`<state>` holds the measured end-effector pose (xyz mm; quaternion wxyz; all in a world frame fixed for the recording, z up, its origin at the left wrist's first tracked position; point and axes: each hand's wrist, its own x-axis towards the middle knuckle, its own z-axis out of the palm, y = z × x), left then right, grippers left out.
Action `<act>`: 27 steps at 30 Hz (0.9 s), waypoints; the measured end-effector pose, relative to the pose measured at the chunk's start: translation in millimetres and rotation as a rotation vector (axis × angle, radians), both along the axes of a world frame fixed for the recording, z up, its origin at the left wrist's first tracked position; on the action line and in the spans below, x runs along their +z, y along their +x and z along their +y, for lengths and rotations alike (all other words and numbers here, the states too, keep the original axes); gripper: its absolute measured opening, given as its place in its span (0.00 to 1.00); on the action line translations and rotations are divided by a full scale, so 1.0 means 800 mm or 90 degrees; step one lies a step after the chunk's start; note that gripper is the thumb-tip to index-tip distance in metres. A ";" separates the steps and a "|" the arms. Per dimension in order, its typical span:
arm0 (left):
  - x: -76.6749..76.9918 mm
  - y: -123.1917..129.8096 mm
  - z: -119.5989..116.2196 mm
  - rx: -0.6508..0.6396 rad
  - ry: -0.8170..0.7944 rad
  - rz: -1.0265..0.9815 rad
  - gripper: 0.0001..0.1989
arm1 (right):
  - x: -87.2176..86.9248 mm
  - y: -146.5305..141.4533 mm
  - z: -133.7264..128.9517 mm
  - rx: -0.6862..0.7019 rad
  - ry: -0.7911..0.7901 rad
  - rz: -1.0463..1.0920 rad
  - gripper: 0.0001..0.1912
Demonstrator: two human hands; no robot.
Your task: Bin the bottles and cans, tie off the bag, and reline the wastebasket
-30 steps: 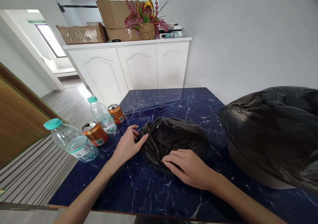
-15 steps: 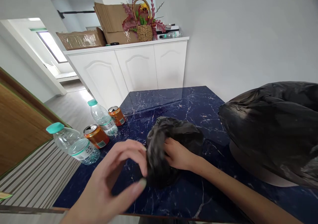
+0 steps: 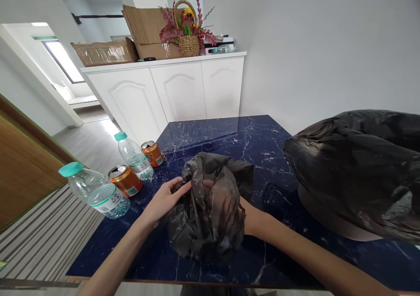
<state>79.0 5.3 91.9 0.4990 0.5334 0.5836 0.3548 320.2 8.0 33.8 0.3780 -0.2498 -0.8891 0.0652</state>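
Observation:
A crumpled black plastic bag (image 3: 206,213) lies over the middle of the dark blue marbled table (image 3: 262,147). My left hand (image 3: 169,197) is closed on the bag's left edge, thumb and fingers pinching the plastic. My right hand (image 3: 226,200) is inside or behind the thin plastic; it shows dimly through it, and its fingers are too veiled to read. The right wrist comes out at the bag's right side.
Two clear bottles with teal caps (image 3: 110,197) (image 3: 133,156) and two orange cans (image 3: 126,180) (image 3: 152,153) stand along the left edge. A bin lined with black plastic (image 3: 354,169) is at the right. Behind is a white cabinet (image 3: 183,90) with cardboard boxes (image 3: 108,52) and a flower basket (image 3: 189,46).
My left hand, open before, has taken hold of the bag's edge. The bag has spread toward me and to the left, and now covers my right hand.

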 end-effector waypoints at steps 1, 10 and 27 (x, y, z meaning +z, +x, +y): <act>-0.001 -0.001 0.001 0.017 -0.001 -0.012 0.26 | 0.005 0.004 -0.005 0.024 -0.020 0.002 0.16; 0.009 -0.012 0.010 0.210 0.003 -0.147 0.24 | 0.001 0.039 -0.040 0.026 0.037 -0.069 0.18; 0.014 -0.042 0.019 0.409 0.043 -0.278 0.11 | 0.033 0.116 -0.107 0.020 -0.082 -0.256 0.02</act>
